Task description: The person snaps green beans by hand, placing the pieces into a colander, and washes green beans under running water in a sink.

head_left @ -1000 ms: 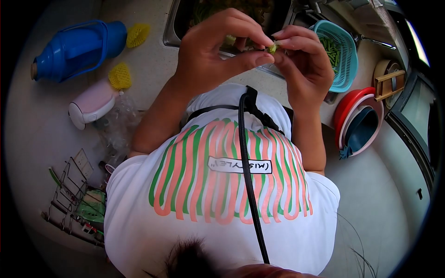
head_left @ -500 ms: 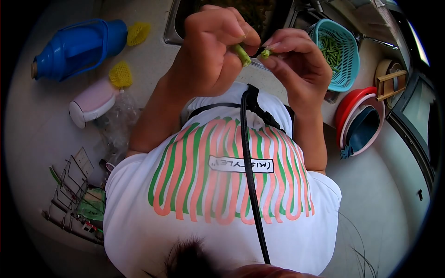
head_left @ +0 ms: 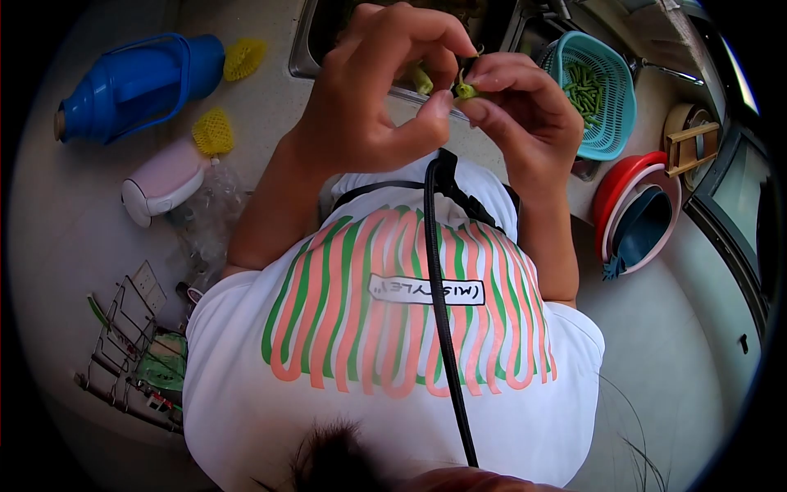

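Observation:
My left hand (head_left: 377,90) is above the sink's front edge, its curled lower fingers around a piece of green bean (head_left: 421,79). Its thumb and index finger are apart, with the thumb tip close to the right hand's piece. Between thumb and fingertips, my right hand (head_left: 529,102) pinches a short green bean end (head_left: 465,88) with a thin stringy tip. The far part of the left-hand bean is hidden behind the fingers. Beyond my right hand, a turquoise colander (head_left: 620,123) contains many cut green bean pieces (head_left: 584,88).
A metal sink (head_left: 305,49) with dark contents lies behind my hands. At left are a blue thermos (head_left: 131,86), a pink-and-white kettle (head_left: 164,184), yellow netting (head_left: 213,133) and a wire rack (head_left: 123,344). Stacked basins (head_left: 611,193) stand at right, near a wooden item (head_left: 693,149).
My left thumb and index finger have spread apart, the thumb stretching toward the right hand. The bean in my left hand has shifted back into the fingers. My right hand keeps its pinch.

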